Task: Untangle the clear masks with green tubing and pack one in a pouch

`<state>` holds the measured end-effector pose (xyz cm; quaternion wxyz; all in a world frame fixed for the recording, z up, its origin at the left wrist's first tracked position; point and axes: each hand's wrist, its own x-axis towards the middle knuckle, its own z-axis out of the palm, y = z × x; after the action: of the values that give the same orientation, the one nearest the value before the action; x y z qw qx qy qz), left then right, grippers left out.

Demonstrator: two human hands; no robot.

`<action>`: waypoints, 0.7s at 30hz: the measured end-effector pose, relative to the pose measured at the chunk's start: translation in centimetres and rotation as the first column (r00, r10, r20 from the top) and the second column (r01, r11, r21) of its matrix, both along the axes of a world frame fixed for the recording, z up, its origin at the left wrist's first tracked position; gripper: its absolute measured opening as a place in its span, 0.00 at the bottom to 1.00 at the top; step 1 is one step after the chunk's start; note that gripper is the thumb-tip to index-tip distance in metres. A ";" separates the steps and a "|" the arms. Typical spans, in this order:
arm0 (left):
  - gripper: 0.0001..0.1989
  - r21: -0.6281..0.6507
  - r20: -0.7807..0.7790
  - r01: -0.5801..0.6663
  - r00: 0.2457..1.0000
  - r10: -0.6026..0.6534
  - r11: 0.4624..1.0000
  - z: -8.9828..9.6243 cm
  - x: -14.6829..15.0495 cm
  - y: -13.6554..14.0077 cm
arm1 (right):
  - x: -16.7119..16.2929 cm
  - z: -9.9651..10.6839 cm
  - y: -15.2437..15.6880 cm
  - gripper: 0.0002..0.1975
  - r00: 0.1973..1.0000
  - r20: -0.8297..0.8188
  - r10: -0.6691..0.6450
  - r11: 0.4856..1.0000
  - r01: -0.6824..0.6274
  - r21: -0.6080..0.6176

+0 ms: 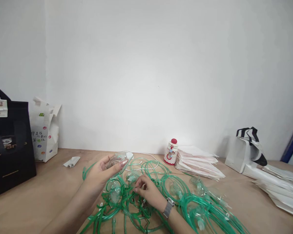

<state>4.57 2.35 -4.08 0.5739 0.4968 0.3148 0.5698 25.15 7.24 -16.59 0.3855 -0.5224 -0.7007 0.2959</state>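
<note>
A clear oxygen mask [127, 156] is held up in my left hand [108, 169], with the thumb on its near side and the fingers behind it. My right hand [146, 188], with a watch [169, 207] on its wrist, pinches a thin green strap [130, 192] between thumb and forefinger, low over the pile. Below both hands lie more clear masks [115, 191], tangled with green straps and green tubing [151, 229]. Coiled green tubing [210, 208] with further masks [197, 214] spreads to the right of my right hand.
A red-capped bottle [171, 154] stands at the back beside a stack of papers [197, 162]. At left are a black bag [12, 143], a white paper bag [47, 136] and a crumpled wrapper [72, 161]. A white bag [238, 156] and flat packets [280, 191] lie right.
</note>
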 end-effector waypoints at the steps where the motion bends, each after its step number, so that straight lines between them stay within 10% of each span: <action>1: 0.18 0.003 -0.006 0.004 1.000 -0.004 1.000 -0.1 0.0 0.1 | 0.1 -0.1 0.2 0.05 0.999 -0.036 -0.010 1.000 0.010 -0.011; 21: 0.18 0.023 -0.053 0.020 0.998 -0.019 1.000 -0.5 -0.1 0.5 | 1.2 -2.3 2.3 0.08 0.967 -0.249 -0.050 0.978 -0.003 -0.207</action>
<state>4.44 2.83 -4.59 0.5649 0.5215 0.3181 0.5547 26.40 9.55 -18.86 0.4188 -0.5259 -0.6053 0.4263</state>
